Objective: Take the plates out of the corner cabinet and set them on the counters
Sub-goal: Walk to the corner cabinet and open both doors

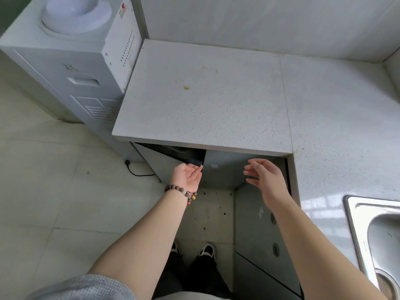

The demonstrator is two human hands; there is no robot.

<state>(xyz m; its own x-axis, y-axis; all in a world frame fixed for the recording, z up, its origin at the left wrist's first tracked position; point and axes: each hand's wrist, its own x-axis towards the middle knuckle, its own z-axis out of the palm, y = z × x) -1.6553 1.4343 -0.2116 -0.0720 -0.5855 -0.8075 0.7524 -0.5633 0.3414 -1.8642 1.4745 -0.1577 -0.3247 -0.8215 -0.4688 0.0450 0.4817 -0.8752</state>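
Directly below the speckled grey counter [205,100], the corner cabinet [225,167] sits in the angle where this counter meets a second counter [337,126] running along the right. Its left door [164,163] stands slightly ajar, leaving a dark wedge-shaped gap [179,153] under the counter's front edge. The interior is too dark to make out, so the plates cannot be seen. The left hand [188,175] is turned palm up, its fingers nearly straight and relaxed, with the fingertips at the free edge of the ajar door; it grips nothing. A bracelet [181,192] of brown beads with a few coloured ones circles that wrist. The right hand [265,178] hangs in front of the cabinet's closed right door, fingers spread and loosely extended, holding nothing and touching nothing. Both forearms are bare, and a grey sleeve [86,286] shows at the lower left. A small yellowish stain [186,87] marks the counter near its middle. A white water dispenser [71,61] stands against the counter's left end, and a black cord [136,169] lies on the pale tiled floor [43,191] near its base. A steel sink [376,234] is set into the right counter, and below that counter are more grey cabinet fronts [259,234] with round recessed pulls. Between the arms, the person's black and white shoes [207,250] rest on the floor facing the corner.
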